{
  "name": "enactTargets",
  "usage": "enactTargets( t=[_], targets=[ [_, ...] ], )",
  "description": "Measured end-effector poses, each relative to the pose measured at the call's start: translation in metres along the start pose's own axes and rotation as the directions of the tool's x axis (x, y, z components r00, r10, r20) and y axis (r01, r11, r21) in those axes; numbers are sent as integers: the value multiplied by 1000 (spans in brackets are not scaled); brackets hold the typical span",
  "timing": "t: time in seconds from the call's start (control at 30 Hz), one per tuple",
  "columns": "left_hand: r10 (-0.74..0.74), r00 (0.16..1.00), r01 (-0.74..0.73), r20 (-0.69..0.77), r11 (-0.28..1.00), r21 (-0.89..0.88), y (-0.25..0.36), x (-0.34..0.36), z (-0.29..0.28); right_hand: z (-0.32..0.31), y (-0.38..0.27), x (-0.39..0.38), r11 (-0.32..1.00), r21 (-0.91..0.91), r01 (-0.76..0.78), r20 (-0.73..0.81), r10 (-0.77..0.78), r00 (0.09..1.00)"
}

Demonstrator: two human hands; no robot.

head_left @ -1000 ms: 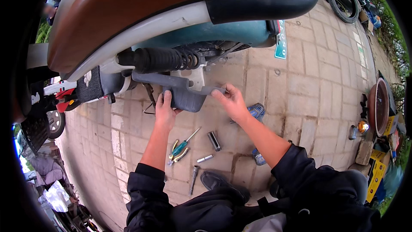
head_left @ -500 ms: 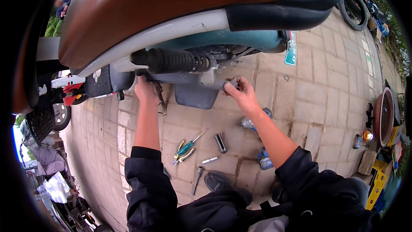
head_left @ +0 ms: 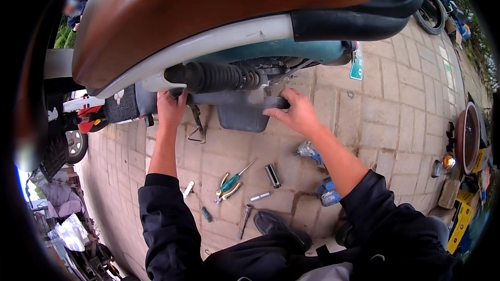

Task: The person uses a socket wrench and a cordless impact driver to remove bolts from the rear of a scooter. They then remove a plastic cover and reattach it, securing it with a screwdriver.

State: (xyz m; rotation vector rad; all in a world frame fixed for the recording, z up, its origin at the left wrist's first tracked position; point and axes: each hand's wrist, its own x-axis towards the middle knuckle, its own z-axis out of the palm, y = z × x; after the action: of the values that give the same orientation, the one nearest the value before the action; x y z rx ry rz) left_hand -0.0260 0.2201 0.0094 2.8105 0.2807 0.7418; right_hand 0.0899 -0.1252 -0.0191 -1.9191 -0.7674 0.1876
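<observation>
Your left hand [head_left: 171, 109] had just moved off the middle of the grey plastic cover [head_left: 242, 118] toward its left end, apparently leaving it closer in below the shock absorber [head_left: 221, 77] near frame centre, where your right hand [head_left: 298, 113] pinched its right end, though the left's hold was hidden.

Reaching with the left hand [head_left: 171, 109] under the shock absorber [head_left: 219, 77], toward the left end of the grey plastic part [head_left: 242, 118] (no longer gripping its boxy middle). Spreading the right hand [head_left: 302, 115] wider at the part's right end. Baring a white object [head_left: 188, 189] and more of a small screwdriver [head_left: 206, 214] on the paving [head_left: 398, 119].
</observation>
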Motion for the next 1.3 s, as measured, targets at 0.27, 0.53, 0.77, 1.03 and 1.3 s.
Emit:
enactTargets(
  t=[0.27, 0.53, 0.77, 1.03, 1.3],
  targets=[
    [-72, 995, 67, -70, 994, -81, -25, -9, 24, 1, 5, 18, 988, -110, 111, -2, -112, 994],
    [-292, 950, 207, -108, 850, -484, 3, -12, 27, -13, 6, 36, 967, -184, 175, 108, -157, 982],
    [-128, 963, 81, -236, 976, -200, 0, -11, 24, -19, -7, 38, 968, -228, 106, 182, -65, 981],
    [-141, 946, 85, -291, 977, -197, -4, -14, 27, -7, -4, 25, 967, -185, 177, 53, -170, 984],
    [-170, 975, 123, -142, 949, -292, -3, -4, 24, 9, -10, -13, 968, -177, 181, 14, -181, 983]
  ],
)
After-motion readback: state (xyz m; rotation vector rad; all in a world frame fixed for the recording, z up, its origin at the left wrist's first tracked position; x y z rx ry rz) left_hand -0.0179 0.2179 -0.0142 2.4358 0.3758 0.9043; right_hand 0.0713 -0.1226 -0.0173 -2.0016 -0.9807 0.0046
